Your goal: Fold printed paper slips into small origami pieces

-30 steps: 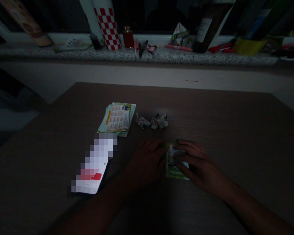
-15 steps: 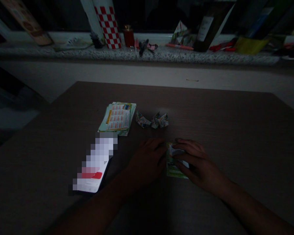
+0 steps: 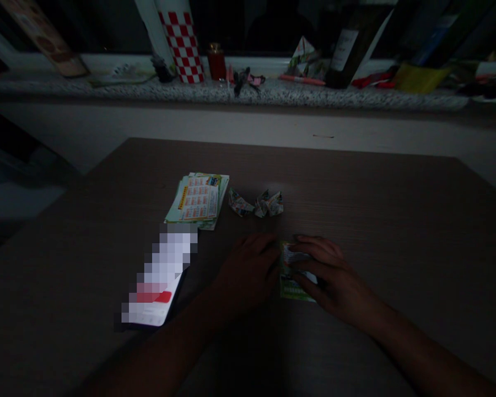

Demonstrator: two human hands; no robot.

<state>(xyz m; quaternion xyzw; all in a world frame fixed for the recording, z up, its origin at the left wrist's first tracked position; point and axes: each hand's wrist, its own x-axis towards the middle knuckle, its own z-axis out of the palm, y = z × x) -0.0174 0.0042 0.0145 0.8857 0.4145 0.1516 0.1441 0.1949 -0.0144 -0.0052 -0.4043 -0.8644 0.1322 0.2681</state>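
A small green and white printed paper [image 3: 291, 281] lies flat on the dark wooden table [image 3: 376, 209] in dim light. My left hand [image 3: 248, 273] rests on its left edge, fingers curled over it. My right hand [image 3: 326, 275] lies across its right side, fingers pressed down on the sheet. Just beyond my hands sit two small folded paper shapes [image 3: 256, 203]. To their left is a stack of printed sheets [image 3: 198, 201].
A lit phone [image 3: 159, 284] lies at the near left of the table. Behind the table runs a stone sill [image 3: 231, 91] crowded with a red-checked tube [image 3: 182, 38], a red jar [image 3: 216, 62], a dark bottle [image 3: 349, 47], pens and other folded papers.
Both hands stay on the paper. The sheet's lower edge has shifted slightly upward under the right hand's fingers. Nothing else on the table has moved.
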